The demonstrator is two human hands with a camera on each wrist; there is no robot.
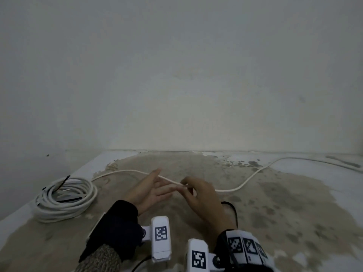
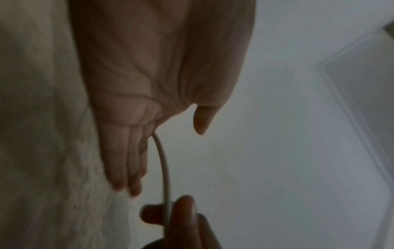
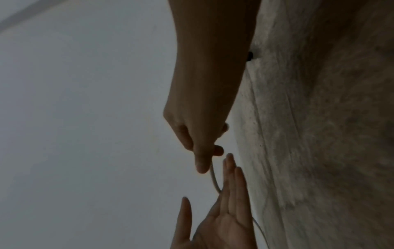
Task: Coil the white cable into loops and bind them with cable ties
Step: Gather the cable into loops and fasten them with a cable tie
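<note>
We see the cable (image 1: 243, 184) running across a stained floor (image 1: 275, 213), from a coil (image 1: 64, 199) at the near left, out along a curve to the middle, then off to the far right beside the wall (image 1: 176, 75); the coil lies flat in several loops, with thin black strips across it, though we cannot tell whether they are ties; the middle stretch of the cable is lifted off the floor between the two hands.

Our right hand (image 1: 202, 197) pinches the cable between thumb and forefinger, its other fingers curled under; the left wrist view shows the strand passing between those fingertips (image 2: 183, 207); our left hand (image 1: 151, 190) is spread palm up, just left of the right one, fingers straight and close together, thumb held apart; the cable crosses behind or over its fingers, and in the wrist views it meets the hand near the base of the forefinger; we cannot tell whether it merely rests there.

A dark sleeve (image 1: 117, 222) covers the left wrist; white marker blocks (image 1: 161, 238) sit at both wrists, near the bottom edge; a black cord (image 1: 233, 211) loops just right of the right hand.
</note>
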